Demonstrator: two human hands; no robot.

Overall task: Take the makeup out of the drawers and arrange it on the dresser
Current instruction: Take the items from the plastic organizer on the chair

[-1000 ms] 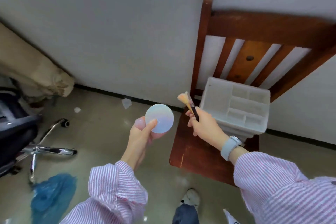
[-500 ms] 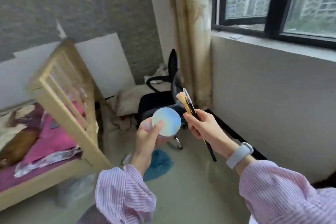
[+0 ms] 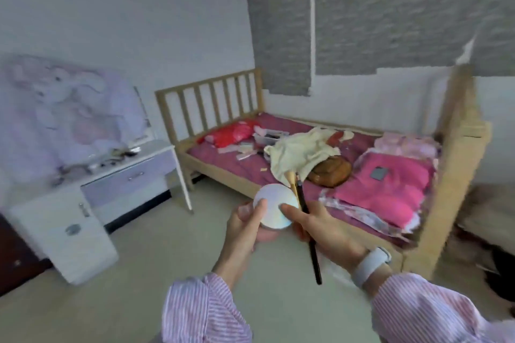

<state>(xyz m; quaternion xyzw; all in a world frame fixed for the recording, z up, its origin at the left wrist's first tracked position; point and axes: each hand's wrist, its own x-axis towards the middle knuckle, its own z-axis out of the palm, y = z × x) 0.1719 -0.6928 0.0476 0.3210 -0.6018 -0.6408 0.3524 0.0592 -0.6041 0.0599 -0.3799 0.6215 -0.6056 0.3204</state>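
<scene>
Now round compact [image 3: 274, 207] between both hands, brushes [image 3: 305, 220] in right hand [image 3: 323, 234].

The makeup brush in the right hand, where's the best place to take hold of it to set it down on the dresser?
Take the makeup brush by the bare lower end of its black handle, below the right hand, coming from the side. That stretch is slim, straight and exposed, tilting down toward the floor. The bristle end sits up behind the round compact in the left hand, so it is crowded.
</scene>
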